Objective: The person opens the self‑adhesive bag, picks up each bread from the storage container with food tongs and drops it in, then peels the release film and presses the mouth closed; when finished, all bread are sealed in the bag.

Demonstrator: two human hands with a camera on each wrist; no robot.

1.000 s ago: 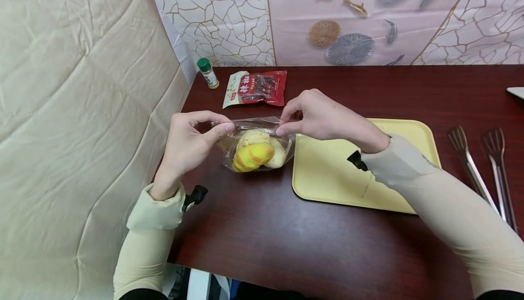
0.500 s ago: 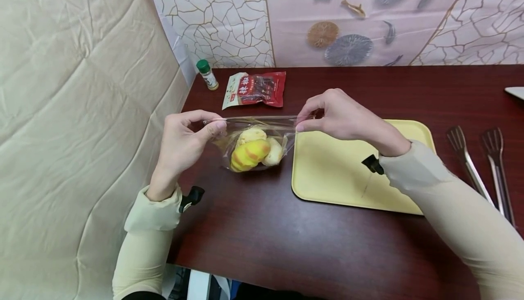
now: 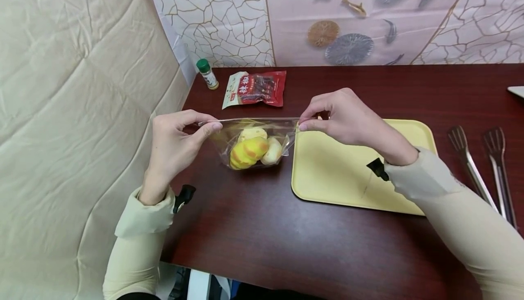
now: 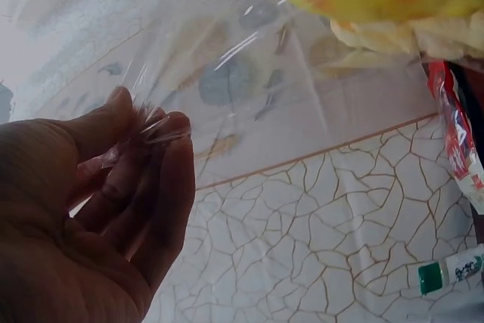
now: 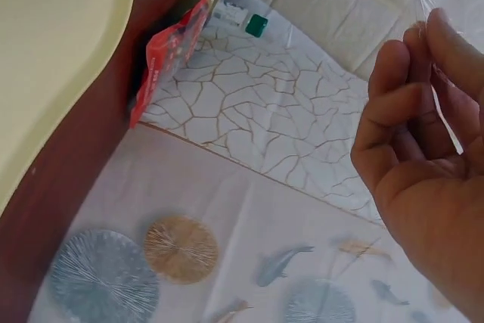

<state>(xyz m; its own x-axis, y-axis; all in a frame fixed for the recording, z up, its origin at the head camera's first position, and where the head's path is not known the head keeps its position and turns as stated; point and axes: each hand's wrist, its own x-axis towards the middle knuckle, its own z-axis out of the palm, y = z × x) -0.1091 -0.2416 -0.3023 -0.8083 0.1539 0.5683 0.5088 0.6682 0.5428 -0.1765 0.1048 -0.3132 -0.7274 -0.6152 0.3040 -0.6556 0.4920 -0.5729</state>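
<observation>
A clear plastic bag point(image 3: 229, 138) with yellow and cream bread-like pieces point(image 3: 250, 149) inside is stretched between both hands over the dark table. My left hand point(image 3: 176, 143) pinches the left corner of its top edge between thumb and fingers; the left wrist view shows the film bunched at the fingertips of the left hand point(image 4: 113, 187). At the other corner, my right hand point(image 3: 344, 116) pinches the film the same way. In the right wrist view only a strip of the film shows above the right hand point(image 5: 423, 134). The top edge runs taut and nearly straight.
A yellow tray point(image 3: 340, 177) lies to the right, partly under the right forearm. Two slotted metal utensils point(image 3: 471, 163) rest beyond it. Behind the bag are a red snack packet point(image 3: 262, 88) and a green-capped bottle point(image 3: 208, 74). A padded cream panel point(image 3: 82, 154) borders the left.
Both hands have moved apart, the left to the left and the right to the right, pulling the bag's top edge from slack to taut. The contents have barely shifted.
</observation>
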